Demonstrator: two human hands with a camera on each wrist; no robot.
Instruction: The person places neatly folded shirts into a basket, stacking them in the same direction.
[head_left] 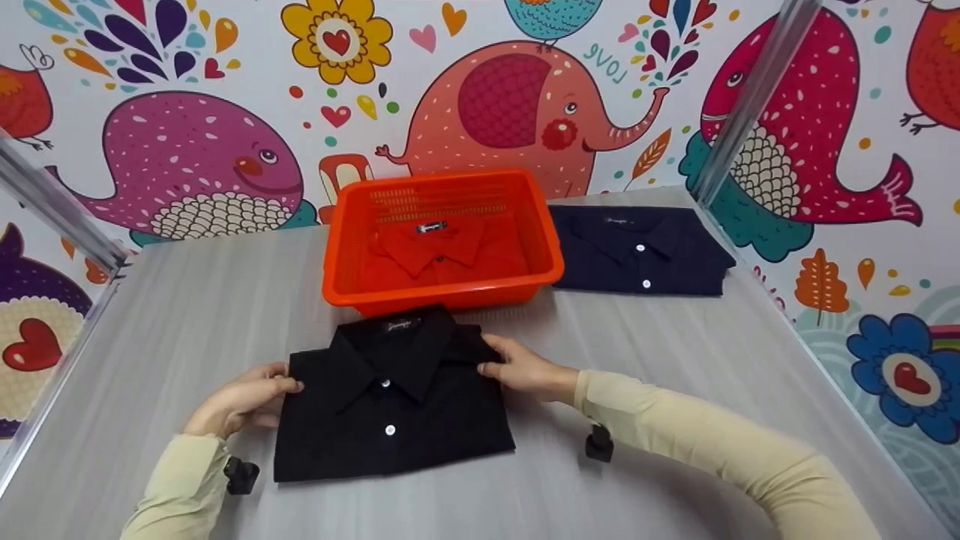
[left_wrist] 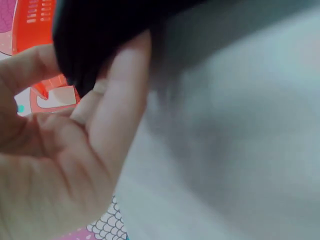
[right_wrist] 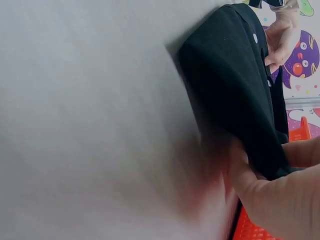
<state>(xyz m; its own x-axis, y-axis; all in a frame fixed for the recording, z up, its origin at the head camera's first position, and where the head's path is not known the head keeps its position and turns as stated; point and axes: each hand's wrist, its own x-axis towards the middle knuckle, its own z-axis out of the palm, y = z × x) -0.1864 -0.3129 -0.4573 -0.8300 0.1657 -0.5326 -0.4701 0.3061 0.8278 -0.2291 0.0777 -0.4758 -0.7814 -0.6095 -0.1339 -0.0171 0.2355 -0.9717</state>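
Observation:
A folded black shirt (head_left: 442, 420) with a collar and white buttons is held between both hands, tilted a little in front of the basket. My left hand (head_left: 244, 397) grips its left edge, thumb on top and fingers underneath. On the opposite side, my right hand (head_left: 529, 369) pinches the right edge near the shoulder. In the left wrist view the black cloth (left_wrist: 100, 30) lies between thumb and fingers. The right wrist view shows the shirt's side (right_wrist: 225, 75) raised off the table, with the right hand (right_wrist: 280, 195) around its edge.
Behind the black shirt stands an orange plastic basket (head_left: 442, 289) with a folded red shirt (head_left: 480, 259) inside. A folded navy shirt (head_left: 675, 262) lies on the table (head_left: 637, 337) to the basket's right. Patterned walls (head_left: 225, 165) border the table at the back and sides.

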